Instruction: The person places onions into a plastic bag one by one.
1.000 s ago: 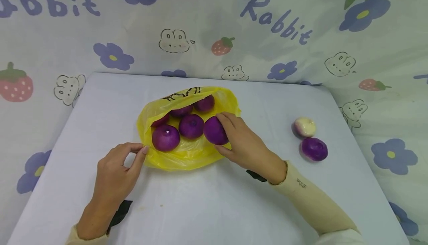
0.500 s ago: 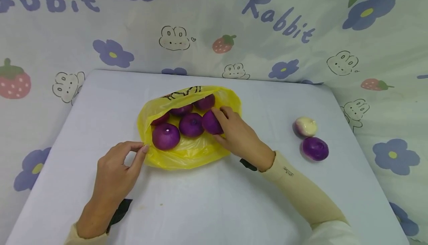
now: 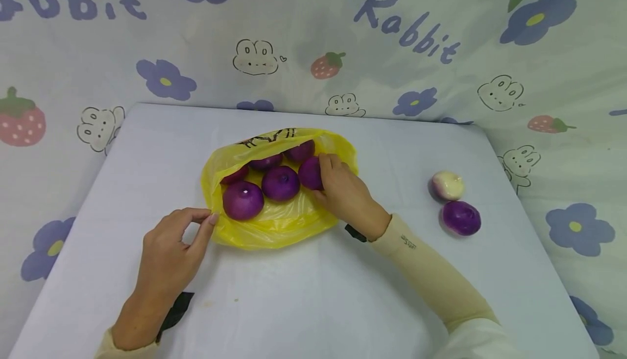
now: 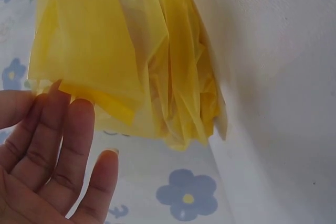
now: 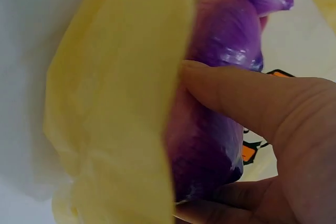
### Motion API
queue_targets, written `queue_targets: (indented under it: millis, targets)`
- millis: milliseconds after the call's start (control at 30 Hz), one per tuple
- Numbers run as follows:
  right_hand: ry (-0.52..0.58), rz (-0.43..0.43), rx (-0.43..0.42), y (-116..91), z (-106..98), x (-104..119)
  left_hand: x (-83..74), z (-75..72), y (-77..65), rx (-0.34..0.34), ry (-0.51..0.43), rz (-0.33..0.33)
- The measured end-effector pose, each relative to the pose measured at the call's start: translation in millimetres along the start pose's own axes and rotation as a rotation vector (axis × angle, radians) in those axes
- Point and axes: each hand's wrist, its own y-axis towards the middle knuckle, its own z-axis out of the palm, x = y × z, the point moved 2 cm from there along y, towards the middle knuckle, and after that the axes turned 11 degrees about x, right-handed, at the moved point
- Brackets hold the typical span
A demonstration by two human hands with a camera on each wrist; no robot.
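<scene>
A yellow plastic bag [image 3: 284, 231] lies on its side on the white table with its mouth open toward me. Inside rest several purple onions, among them a shiny front-left onion [image 3: 243, 200] and a middle onion [image 3: 281, 183]. At the bag's left rim, my left hand [image 3: 168, 250] pinches the plastic between thumb and index finger; the left wrist view shows its other fingers [image 4: 73, 145] extended beside the film. My right hand [image 3: 346, 193] reaches into the mouth's right side, gripping another purple onion [image 5: 205, 140], thumb on one side and fingers beneath. The bag's wall hides part of it.
On the table's right stand two more onions outside the bag: a whitish one [image 3: 448, 186] and a purple one [image 3: 461, 218], next to each other. Behind the table hangs a patterned cloth [image 3: 294, 22] with flowers and rabbits.
My right hand has moved up and left, farther into the bag's mouth, with the onion it holds now beside the middle onion. The left hand has stayed at the rim.
</scene>
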Motion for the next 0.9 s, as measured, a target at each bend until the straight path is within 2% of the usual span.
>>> queue_targets:
  millis: [433, 900]
  targets:
    - [0.02, 0.059, 0.051, 13.8, 12.7, -5.6, -0.9, 1.8, -0.2, -0.007, 0.003, 0.013]
    - [0.031, 0.057, 0.006, 15.6, 17.8, -6.2, -1.7, 1.0, -0.2, 0.007, 0.013, 0.012]
